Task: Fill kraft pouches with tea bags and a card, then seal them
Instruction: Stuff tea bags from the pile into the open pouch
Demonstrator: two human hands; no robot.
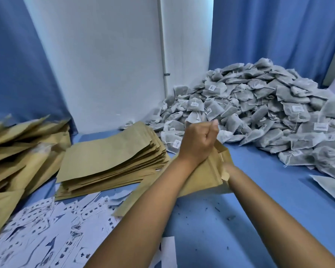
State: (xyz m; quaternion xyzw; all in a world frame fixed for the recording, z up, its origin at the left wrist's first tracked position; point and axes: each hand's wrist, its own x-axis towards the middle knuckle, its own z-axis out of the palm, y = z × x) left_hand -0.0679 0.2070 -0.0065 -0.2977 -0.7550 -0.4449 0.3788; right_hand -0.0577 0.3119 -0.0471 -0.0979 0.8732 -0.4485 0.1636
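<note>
A kraft pouch (201, 180) stands tilted at the middle of the blue table, its mouth up and to the right. My left hand (199, 138) has its fingers curled and grips the pouch's upper edge, holding the mouth apart. My right hand (229, 169) is pushed into the mouth; only the wrist and the hand's base show, the fingers are hidden inside. A large heap of grey tea bags (269, 113) lies behind and to the right. Printed white cards (46, 229) are spread at the lower left.
A stack of flat empty kraft pouches (112, 157) lies left of centre. More kraft pouches (17, 151) are piled at the far left. Tea crumbs dot the blue table (259, 219). A white wall and blue curtains close off the back.
</note>
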